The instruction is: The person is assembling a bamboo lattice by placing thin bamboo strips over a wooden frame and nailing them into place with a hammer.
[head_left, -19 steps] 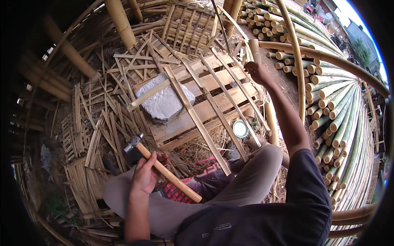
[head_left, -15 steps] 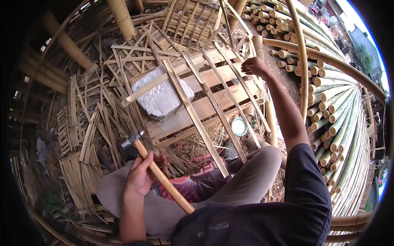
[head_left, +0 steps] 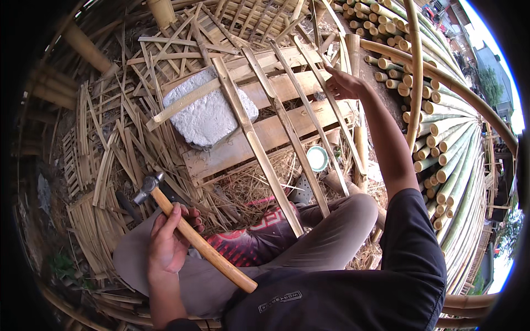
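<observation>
My left hand (head_left: pixel 168 240) is closed around the wooden handle of a hammer (head_left: pixel 201 243), its metal head pointing up and left above my folded leg. My right hand (head_left: pixel 343 85) reaches far out to the rightmost bamboo slat (head_left: pixel 333 105), fingers apart, the index stretched along it; I cannot tell if they touch. A small grey heap (head_left: pixel 319 96), too small to name, lies by the fingertips. Several bamboo slats (head_left: pixel 279 113) lie side by side, sloping toward my lap. A crosswise slat (head_left: pixel 185 103) rests on a rough white block (head_left: pixel 207 124), under the leftmost long slat.
Wooden planks (head_left: pixel 221 157) bear the block. Loose bamboo strips (head_left: pixel 124 121) are heaped on the left. A round pale container (head_left: pixel 317 158) stands beneath the slats. Cut bamboo poles (head_left: pixel 441 154) are stacked at right, behind a bent pole (head_left: pixel 415 71) and a post (head_left: pixel 351 55).
My right hand has lowered, its fingers now nearer the rightmost slat and the grey heap. The hammer has shifted slightly left in my left hand. The whole view has shifted a little.
</observation>
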Motion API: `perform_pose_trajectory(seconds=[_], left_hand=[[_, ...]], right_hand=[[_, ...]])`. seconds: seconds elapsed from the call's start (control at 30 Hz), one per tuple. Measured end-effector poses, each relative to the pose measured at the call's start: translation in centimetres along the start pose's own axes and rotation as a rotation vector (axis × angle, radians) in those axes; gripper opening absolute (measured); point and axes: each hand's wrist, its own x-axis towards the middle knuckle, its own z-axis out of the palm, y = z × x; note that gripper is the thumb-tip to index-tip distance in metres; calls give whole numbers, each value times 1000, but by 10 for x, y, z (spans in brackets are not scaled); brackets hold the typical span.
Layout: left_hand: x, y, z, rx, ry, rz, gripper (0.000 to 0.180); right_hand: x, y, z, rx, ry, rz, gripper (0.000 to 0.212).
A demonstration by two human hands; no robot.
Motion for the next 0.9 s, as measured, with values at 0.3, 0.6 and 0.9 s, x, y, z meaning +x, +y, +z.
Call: perform_pose_trajectory(seconds=[0.3, 0.6, 0.9], left_hand=[[-6, 5, 2, 8, -49, -4, 15], [-9, 6, 5, 2, -40, -3, 17], [-11, 8, 5, 8, -43, -3, 18]], right_hand=[[-19, -19, 28, -450, -23, 21, 85], [-14, -19, 36, -637, 80, -27, 83], [-11, -15, 38, -636, 109, -49, 77]])
